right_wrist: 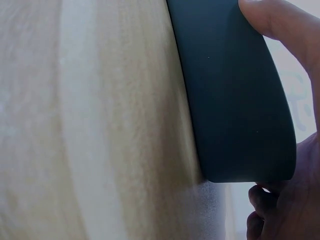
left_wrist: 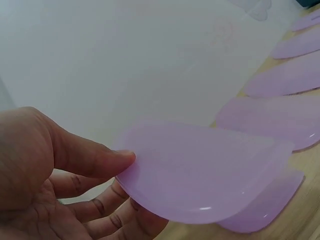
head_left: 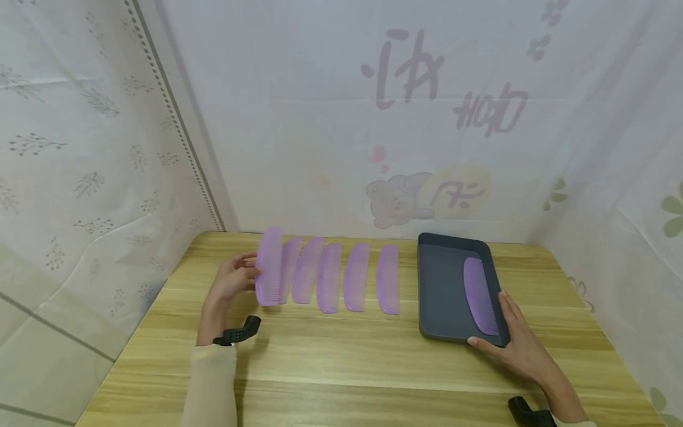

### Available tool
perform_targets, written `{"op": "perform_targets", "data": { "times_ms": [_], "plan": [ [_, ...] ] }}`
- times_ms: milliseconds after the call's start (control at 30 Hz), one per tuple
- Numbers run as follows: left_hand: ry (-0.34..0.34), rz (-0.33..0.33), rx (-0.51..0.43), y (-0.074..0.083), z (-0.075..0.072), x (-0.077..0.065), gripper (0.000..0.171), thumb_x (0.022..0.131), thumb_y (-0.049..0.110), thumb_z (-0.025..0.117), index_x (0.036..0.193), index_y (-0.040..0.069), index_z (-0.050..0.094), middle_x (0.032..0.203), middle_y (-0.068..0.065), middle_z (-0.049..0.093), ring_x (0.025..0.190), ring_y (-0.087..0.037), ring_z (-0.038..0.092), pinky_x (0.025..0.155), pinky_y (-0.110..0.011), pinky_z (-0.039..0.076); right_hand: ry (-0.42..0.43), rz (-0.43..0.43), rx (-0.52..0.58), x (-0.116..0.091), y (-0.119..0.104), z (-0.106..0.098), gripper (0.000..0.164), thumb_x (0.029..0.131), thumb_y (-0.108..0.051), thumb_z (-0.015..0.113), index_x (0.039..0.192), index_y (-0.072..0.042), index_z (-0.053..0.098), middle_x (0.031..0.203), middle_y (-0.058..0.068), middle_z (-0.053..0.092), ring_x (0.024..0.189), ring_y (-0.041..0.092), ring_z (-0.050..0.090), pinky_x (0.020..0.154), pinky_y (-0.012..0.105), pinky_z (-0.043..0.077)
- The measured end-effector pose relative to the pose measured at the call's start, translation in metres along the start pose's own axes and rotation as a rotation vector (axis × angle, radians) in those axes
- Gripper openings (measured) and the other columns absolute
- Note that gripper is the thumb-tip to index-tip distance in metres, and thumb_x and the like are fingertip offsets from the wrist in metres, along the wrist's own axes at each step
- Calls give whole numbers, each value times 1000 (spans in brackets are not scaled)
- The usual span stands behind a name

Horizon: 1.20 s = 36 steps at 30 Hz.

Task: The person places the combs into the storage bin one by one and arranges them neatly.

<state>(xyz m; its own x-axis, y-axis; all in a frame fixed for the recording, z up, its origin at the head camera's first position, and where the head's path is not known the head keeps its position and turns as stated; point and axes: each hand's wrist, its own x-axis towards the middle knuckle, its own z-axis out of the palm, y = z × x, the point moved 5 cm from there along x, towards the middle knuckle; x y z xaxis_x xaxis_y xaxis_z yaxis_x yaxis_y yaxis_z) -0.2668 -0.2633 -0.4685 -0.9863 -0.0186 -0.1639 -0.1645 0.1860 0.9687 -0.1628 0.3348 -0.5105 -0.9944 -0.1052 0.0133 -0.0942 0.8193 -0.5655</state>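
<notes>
At the left end of a row of combs, my left hand [head_left: 235, 279] pinches a translucent purple comb [head_left: 269, 270] by its curved back, thumb on one face and fingers behind. In the left wrist view this comb [left_wrist: 200, 175] overlaps another purple comb [left_wrist: 265, 205] lying below it. My right hand [head_left: 517, 344] grips the near right corner of a dark grey tray [head_left: 445, 296], thumb at the front rim and fingers along the right side. Inside the tray, against its right side, lies one purple comb [head_left: 480, 296]. The right wrist view shows the tray's outer wall [right_wrist: 235, 100] close up.
Several more purple combs, among them one in the middle [head_left: 329, 279] and one at the right [head_left: 388, 279], lie side by side on the wooden table [head_left: 341, 367], left of the tray. A printed curtain [head_left: 299, 148] hangs behind the table's back edge.
</notes>
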Motion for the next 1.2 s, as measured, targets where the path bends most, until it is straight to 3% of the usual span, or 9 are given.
{"op": "perform_targets", "data": {
  "times_ms": [333,800,1200],
  "plan": [
    [-20,38,4,3,14,3,56,97,-1,58,149,-7,41,123,-21,58,91,-11,65,73,-31,62,3,-7,14,0,0,0,123,87,-51,78,164,-13,-10,172,21,-6,153,57,10,101,84,28],
    [-43,87,-24,7,32,7,53,97,2,62,147,-3,46,127,-22,56,90,-14,67,71,-30,62,-2,-1,18,0,1,0,124,86,-52,78,164,-14,-11,172,22,-5,152,57,10,102,83,27],
    [-100,145,-64,9,51,8,53,96,-1,62,146,-2,48,126,-24,54,98,-24,67,72,-34,63,-9,5,18,-1,0,1,123,87,-52,77,164,-14,-11,172,22,-6,153,57,10,103,83,27]
  ]
}}
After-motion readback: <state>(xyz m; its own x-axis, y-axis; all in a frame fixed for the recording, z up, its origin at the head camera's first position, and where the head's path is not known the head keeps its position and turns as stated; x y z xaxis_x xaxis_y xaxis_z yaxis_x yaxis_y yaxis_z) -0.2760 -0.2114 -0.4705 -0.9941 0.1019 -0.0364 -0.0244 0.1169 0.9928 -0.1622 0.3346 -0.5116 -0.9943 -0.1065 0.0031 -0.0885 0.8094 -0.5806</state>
